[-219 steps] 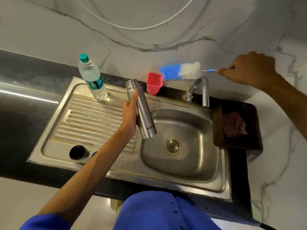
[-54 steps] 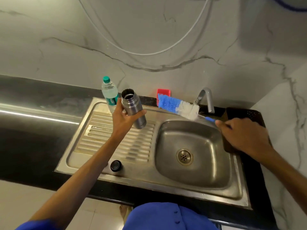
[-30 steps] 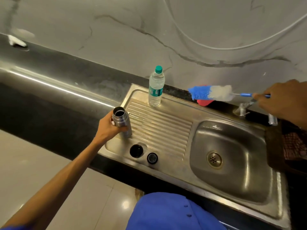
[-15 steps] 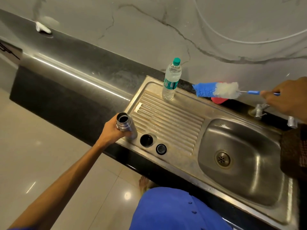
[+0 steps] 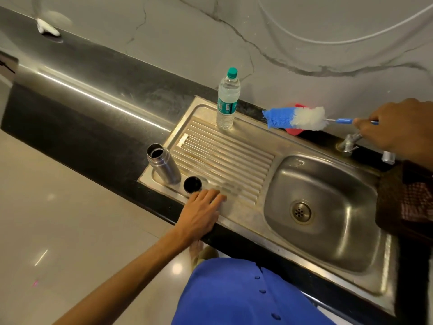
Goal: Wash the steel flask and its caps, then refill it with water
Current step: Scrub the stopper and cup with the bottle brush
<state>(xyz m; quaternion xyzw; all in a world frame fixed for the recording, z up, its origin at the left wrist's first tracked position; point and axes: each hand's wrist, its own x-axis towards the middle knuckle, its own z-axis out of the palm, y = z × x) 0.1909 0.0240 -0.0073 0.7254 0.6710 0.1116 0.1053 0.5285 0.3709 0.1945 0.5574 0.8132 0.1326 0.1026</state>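
In the head view, the left hand [image 5: 203,212] is lying flat with its fingers stretched out and relaxed over the near edge of the ribbed drainboard [image 5: 225,158], gripping nothing. Just beyond its fingertips 1 black cap [image 5: 192,184] is sitting mouth-up on the steel. Whether a 2nd cap is lying under the fingers cannot be told. Just past that cap, to the hand's outer side, the steel flask [image 5: 163,167] is standing upright and uncapped at the drainboard's corner, apart from the hand. Well beyond the hand, at the drainboard's far edge, a plastic water bottle [image 5: 228,99] with a green cap is standing upright.

The right hand [image 5: 398,127] is hanging above the tap [image 5: 350,143], its fingers curling around the thin blue handle of a bottle brush [image 5: 296,118]. The brush's blue and white head is pointing away from this hand toward the bottle, in the air in front of a red cup [image 5: 295,130]. Below this hand the sink basin [image 5: 328,207] is lying, with a dark tray [image 5: 393,207] holding a checked cloth [image 5: 417,202] beside the wrist.
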